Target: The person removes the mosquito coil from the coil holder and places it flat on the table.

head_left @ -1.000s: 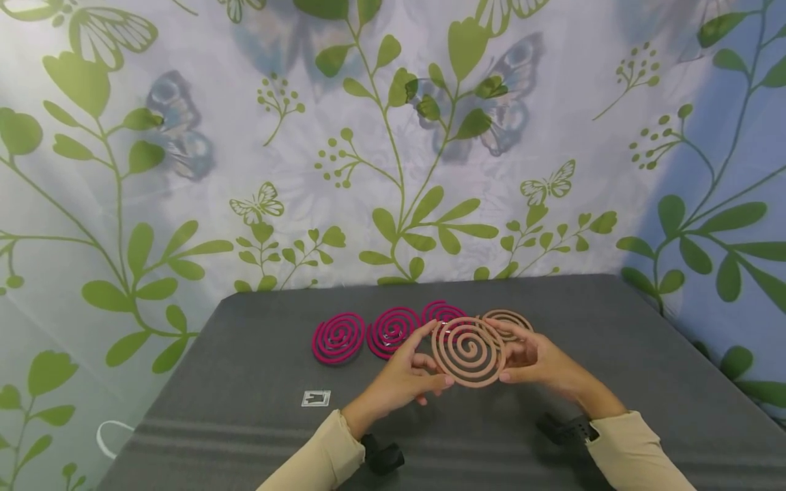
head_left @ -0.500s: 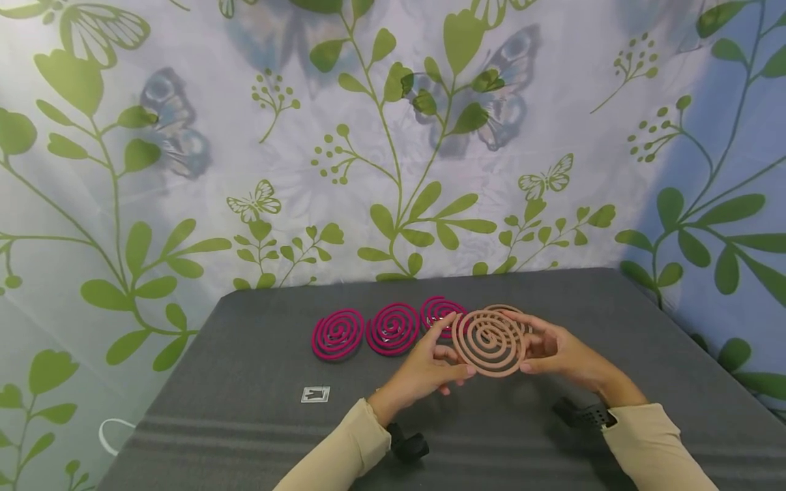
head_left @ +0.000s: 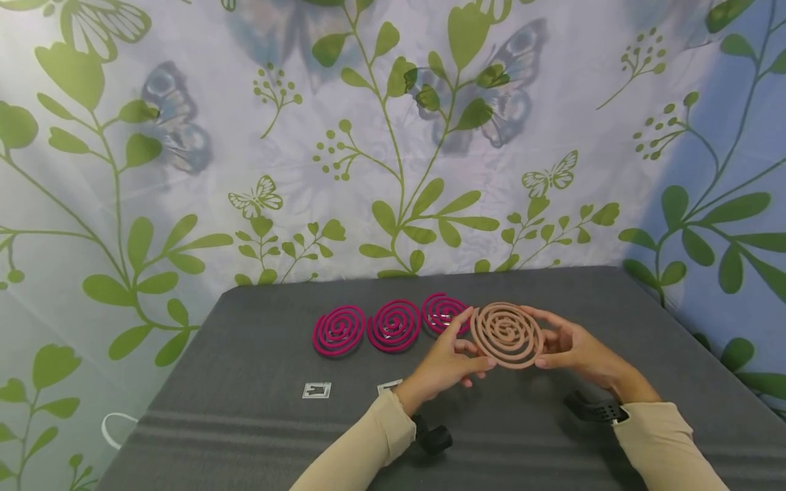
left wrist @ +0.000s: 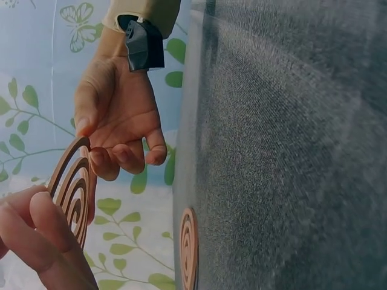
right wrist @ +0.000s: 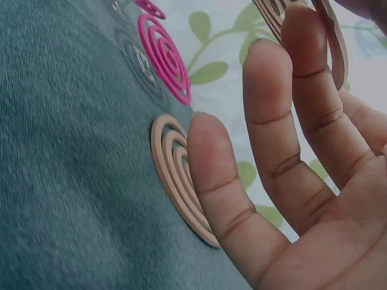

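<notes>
A tan mosquito coil (head_left: 507, 334) is held up between both hands, its flat spiral face toward the head camera. My left hand (head_left: 447, 360) pinches its left edge between thumb and fingers. On the opposite edge, my right hand (head_left: 580, 352) grips it the same way. A second tan coil (right wrist: 175, 172) lies on the grey table below the right hand; in the head view it is mostly hidden behind the held one. The left wrist view shows the held coil (left wrist: 74, 187) nearly edge-on, above the tabletop.
Three pink coils stand in a row left of the held one: left (head_left: 338, 331), middle (head_left: 395, 326) and right (head_left: 443, 314). A small white card (head_left: 316, 390) lies nearer the front; another card (head_left: 389, 387) is partly covered by the left wrist. Behind the table (head_left: 258, 423) hangs a leaf-patterned cloth (head_left: 295, 211).
Both hands have carried the tan coil to the right and slightly up, so it now covers most of the second tan coil. A second white card has come into view beside the left wrist.
</notes>
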Demonstrator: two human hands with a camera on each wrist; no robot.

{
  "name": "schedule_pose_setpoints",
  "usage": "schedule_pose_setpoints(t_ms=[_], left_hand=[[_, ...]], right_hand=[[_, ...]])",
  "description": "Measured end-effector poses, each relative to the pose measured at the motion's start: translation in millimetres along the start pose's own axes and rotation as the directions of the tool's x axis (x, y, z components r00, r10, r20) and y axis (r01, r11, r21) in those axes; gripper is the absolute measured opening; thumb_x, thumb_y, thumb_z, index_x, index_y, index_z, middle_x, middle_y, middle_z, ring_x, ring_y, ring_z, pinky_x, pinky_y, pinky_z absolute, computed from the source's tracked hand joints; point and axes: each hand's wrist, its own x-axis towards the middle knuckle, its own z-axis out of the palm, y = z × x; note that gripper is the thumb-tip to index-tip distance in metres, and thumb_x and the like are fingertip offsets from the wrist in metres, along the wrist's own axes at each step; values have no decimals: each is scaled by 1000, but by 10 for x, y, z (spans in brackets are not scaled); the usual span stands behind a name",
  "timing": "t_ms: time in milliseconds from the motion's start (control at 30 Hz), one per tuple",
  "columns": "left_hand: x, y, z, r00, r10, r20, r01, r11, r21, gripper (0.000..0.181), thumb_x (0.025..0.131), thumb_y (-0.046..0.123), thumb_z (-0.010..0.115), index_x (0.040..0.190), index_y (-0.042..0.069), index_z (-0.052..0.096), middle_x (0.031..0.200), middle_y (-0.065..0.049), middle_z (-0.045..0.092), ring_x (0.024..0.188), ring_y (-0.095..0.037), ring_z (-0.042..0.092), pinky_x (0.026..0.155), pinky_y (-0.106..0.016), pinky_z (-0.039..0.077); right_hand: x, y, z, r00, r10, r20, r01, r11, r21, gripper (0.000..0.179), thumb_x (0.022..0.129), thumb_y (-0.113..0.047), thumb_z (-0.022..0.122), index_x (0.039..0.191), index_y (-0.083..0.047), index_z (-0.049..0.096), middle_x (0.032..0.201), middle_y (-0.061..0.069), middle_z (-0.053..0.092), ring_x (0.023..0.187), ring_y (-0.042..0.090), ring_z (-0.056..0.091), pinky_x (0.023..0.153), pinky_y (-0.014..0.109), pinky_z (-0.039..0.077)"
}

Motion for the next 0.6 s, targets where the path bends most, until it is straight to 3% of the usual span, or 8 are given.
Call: schedule_pose_setpoints(t_ms=[333,600], left_hand=[[178,-57,125,999,-34,-2,34,999,6,93,99,5,79,173,26,28,93,1,74,68,-9,69,54,-22,52],[327,-133,233,997,-80,10,80,997,-4,92,100,5,79,173,27,28,95,2,69,68,-7,68,55,-20,52]], right_hand=[[-105,23,-131,999,7,-37,-8,999,-35,84,103,14,60,170,-27,31,133,1,74,114,20,75,91,37,63],[-209,99,-251,996,30,-83,-33,999,-37,83,102,15,61,165,-34,37,133,2,74,113,18,74,92,34,61]])
